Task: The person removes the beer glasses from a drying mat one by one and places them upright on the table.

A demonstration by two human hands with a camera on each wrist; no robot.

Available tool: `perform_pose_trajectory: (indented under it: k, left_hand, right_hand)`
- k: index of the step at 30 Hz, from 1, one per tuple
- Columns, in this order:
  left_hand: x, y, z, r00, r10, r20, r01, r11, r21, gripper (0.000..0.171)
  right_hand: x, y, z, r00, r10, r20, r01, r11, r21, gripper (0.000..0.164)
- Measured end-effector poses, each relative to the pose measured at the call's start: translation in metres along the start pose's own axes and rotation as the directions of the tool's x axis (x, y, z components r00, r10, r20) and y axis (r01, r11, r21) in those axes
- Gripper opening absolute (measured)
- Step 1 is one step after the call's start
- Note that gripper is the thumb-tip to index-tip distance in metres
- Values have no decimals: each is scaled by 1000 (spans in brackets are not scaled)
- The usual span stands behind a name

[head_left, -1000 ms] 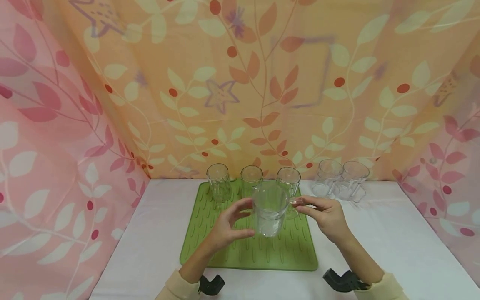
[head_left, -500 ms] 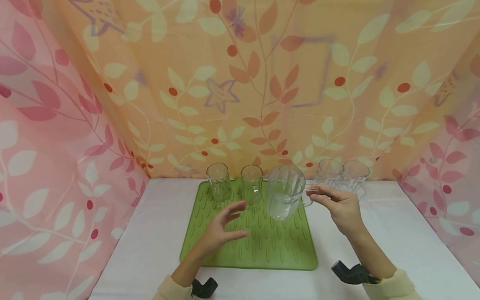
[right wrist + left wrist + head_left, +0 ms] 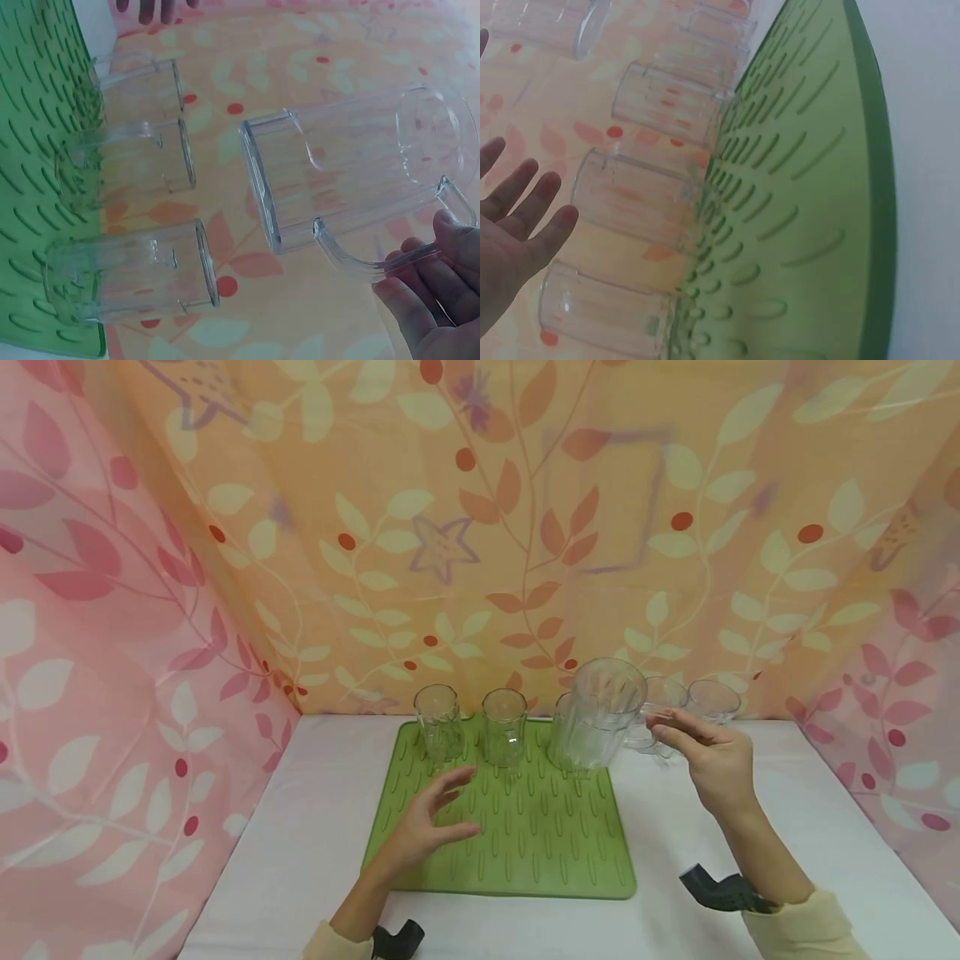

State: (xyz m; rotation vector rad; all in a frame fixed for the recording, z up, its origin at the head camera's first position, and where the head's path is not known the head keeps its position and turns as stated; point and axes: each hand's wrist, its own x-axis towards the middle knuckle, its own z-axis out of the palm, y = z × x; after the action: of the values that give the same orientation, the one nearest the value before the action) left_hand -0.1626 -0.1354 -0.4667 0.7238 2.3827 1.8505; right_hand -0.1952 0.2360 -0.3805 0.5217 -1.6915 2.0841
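Note:
My right hand [image 3: 712, 764] pinches the handle of a clear glass mug [image 3: 600, 718], held up over the back right corner of the green mat [image 3: 510, 852]. In the right wrist view the thumb and fingers curl round the handle of this mug [image 3: 352, 165], which is apart from the mat. My left hand [image 3: 431, 822] is over the mat's left part, fingers spread, holding nothing. At the mat's back edge stand a left glass mug [image 3: 438, 727], a middle one [image 3: 504, 728] and a third [image 3: 558, 735], partly hidden behind the held mug.
Beyond the mat's right side, two more glass mugs stand on the white table [image 3: 247, 860]: a nearer one, partly covered [image 3: 667, 693], and one at the far right [image 3: 714, 697]. A patterned curtain [image 3: 480, 610] rises behind the table and along both sides.
My right hand has carried the mug right and away from me, from the mat's middle to its back right corner. My left hand has come away from the mug, drawing left and back.

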Motion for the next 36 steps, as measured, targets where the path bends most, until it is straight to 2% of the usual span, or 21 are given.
perform_pose_trajectory:
  k: [4, 9, 14, 21, 26, 32, 36]
  left_hand:
    - [-5, -4, -3, 998, -53, -21, 54, 998, 12, 72]
    - [-10, -11, -7, 996, -78, -40, 79, 997, 22, 73]
    - [-17, -14, -12, 992, -112, -59, 114, 993, 28, 74]
    - [-26, -18, -21, 977, -183, -111, 193, 977, 89, 78]
    - [-32, -24, -26, 965, -226, -135, 244, 960, 136, 81]
    - [-41, -32, -34, 939, -294, -179, 328, 922, 204, 85]
    - [-46, -35, -40, 937, -289, -196, 330, 915, 232, 87]
  right_hand:
    - [3, 1, -6, 998, -30, -46, 34, 996, 79, 34]
    - [6, 1, -13, 993, -68, -91, 80, 987, 139, 36]
    - [10, -3, -21, 987, -58, -151, 78, 989, 128, 36]
    - [17, -6, -34, 971, -84, -226, 112, 987, 112, 33]
    - [21, -9, -42, 949, -59, -310, 100, 988, 119, 34]
    - [26, -13, -54, 911, -35, -412, 90, 989, 116, 31]
    - [31, -15, -63, 878, -23, -478, 96, 987, 128, 33]
